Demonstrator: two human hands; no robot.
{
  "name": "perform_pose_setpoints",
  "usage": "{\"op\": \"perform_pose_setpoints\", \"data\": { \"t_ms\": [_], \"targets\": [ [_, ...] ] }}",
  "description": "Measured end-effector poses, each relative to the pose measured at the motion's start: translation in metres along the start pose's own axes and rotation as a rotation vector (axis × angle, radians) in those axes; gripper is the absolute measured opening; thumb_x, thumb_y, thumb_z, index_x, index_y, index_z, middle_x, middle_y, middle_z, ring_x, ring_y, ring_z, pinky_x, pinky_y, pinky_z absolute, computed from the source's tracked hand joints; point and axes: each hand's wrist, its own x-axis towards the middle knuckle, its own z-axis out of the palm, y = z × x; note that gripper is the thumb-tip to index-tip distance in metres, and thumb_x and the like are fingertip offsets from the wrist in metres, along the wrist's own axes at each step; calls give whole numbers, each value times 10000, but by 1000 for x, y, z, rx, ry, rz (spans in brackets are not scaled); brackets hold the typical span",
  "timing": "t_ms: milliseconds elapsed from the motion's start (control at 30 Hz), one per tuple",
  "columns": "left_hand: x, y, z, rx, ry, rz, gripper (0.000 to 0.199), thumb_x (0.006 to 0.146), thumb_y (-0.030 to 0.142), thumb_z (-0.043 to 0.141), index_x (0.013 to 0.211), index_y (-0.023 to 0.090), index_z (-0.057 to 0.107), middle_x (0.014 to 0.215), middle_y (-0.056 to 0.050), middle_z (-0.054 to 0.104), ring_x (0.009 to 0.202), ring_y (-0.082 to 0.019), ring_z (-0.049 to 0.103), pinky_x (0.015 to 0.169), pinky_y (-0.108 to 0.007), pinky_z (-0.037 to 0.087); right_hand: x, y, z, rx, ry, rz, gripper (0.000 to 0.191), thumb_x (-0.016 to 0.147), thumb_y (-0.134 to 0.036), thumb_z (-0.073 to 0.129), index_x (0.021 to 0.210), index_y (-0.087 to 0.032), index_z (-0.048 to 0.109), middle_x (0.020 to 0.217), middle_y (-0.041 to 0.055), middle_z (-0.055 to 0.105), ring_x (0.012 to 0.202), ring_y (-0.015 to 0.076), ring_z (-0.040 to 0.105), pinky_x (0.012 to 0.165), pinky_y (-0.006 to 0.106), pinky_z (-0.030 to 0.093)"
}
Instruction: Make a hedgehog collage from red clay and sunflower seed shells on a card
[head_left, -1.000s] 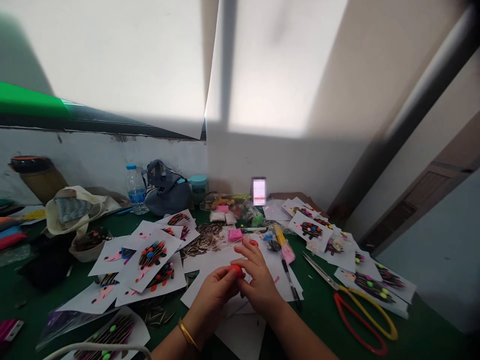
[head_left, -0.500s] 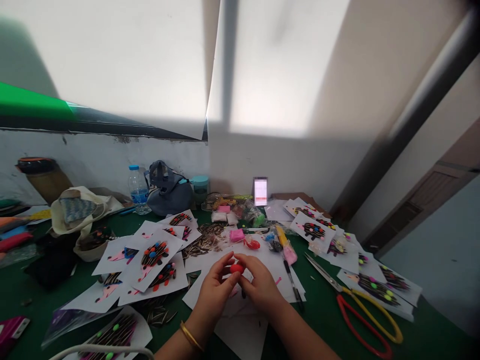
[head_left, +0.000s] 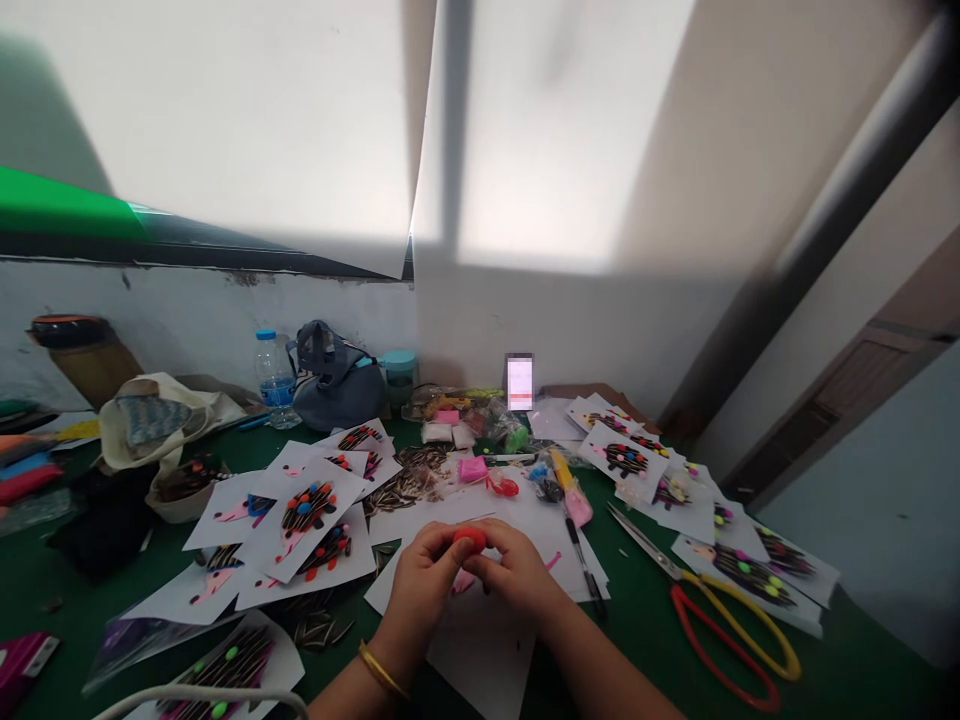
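A lump of red modelling clay (head_left: 470, 539) is pinched between both my hands above the white paper (head_left: 480, 660). My left hand (head_left: 429, 567) grips it from the left, thumb and fingertips pressed against it. From the other side my right hand (head_left: 514, 566) holds it with curled fingers. Beneath the hands, a bit of pink clay (head_left: 463, 581) shows on the paper, partly hidden. Past the fingertips lie a red piece in clear wrap (head_left: 502, 485) and a pink block of clay (head_left: 472, 470). A black pen (head_left: 586, 560) rests right of my right hand.
Sunflower seeds (head_left: 409, 477) are heaped behind the paper. Hedgehog pictures with seed spines (head_left: 306, 510) overlap at left, and more cards (head_left: 626, 458) spread at right. Large scissors (head_left: 694, 580) lie open at right. A phone (head_left: 520, 382), water bottle (head_left: 276, 380) and blue bag (head_left: 337, 380) stand along the wall.
My fingers have lowered and closed in around the red clay, which now looks wider and flatter between the thumbs. The things on the table have stayed put.
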Motion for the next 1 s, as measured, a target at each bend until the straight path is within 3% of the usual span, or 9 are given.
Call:
{"op": "perform_pose_setpoints", "data": {
  "t_ms": [133, 267, 400, 500, 667, 767, 900, 1000],
  "targets": [
    [-2, 0, 1, 75, 43, 116, 319, 759, 475, 694, 989, 268, 772, 927, -60, 604, 907, -246, 575, 846, -365, 470, 1, -2, -1, 18, 94, 8, 266, 888, -431, 613, 1026, -226, 710, 992, 49, 716, 927, 216, 649, 830, 332, 516],
    [-3, 0, 0, 173, 102, 165, 489, 711, 376, 765, 1190, 327, 681, 1115, -76, 602, 1037, -278, 556, 915, -395, 445, 0, -1, 1, -99, 155, 11, 185, 866, -374, 631, 884, -203, 701, 849, 37, 690, 813, 192, 630, 737, 296, 501],
    [0, 0, -2, 192, 12, 193, 224, 729, 336, 748, 945, 284, 778, 941, -76, 661, 939, -281, 590, 872, -396, 450, -1, 0, 3, -245, 110, 8, 114, 843, -286, 638, 802, -197, 695, 768, 20, 669, 771, 188, 611, 710, 294, 473],
    [2, 1, -3, 160, 33, 176, 120, 733, 352, 746, 800, 257, 778, 806, -60, 667, 844, -265, 599, 818, -382, 453, -1, -2, 3, -192, 79, 28, 90, 818, -243, 656, 887, -214, 706, 852, 20, 691, 846, 198, 625, 772, 309, 482],
    [3, 0, -2, -114, 38, 54, 197, 734, 405, 744, 720, 209, 757, 853, -48, 642, 861, -232, 601, 824, -345, 463, -1, -5, 5, 53, 36, 86, 467, 752, -349, 758, 1193, -255, 640, 1135, 46, 678, 1023, 237, 625, 884, 354, 493],
    [2, -3, 0, -152, 33, 9, 253, 729, 419, 747, 873, 212, 767, 978, -60, 627, 944, -236, 591, 835, -329, 472, 0, -7, 3, 150, 43, 81, 313, 882, -400, 617, 1144, -239, 677, 1093, 50, 702, 1026, 229, 636, 908, 352, 485],
    [1, -4, -2, 50, 57, 93, 547, 708, 396, 766, 1230, 288, 641, 1130, -76, 607, 1034, -252, 579, 868, -367, 481, 1, -6, 0, 81, 102, 140, 253, 917, -373, 552, 1005, -199, 714, 937, 52, 718, 886, 207, 650, 778, 302, 499],
    [3, -3, -4, 220, 11, 185, 333, 730, 383, 738, 1040, 265, 736, 991, -68, 646, 959, -249, 596, 865, -390, 483, 0, -4, 1, -61, 53, 144, 163, 861, -297, 606, 910, -197, 724, 886, 41, 713, 858, 203, 636, 771, 293, 481]
  ]
}}
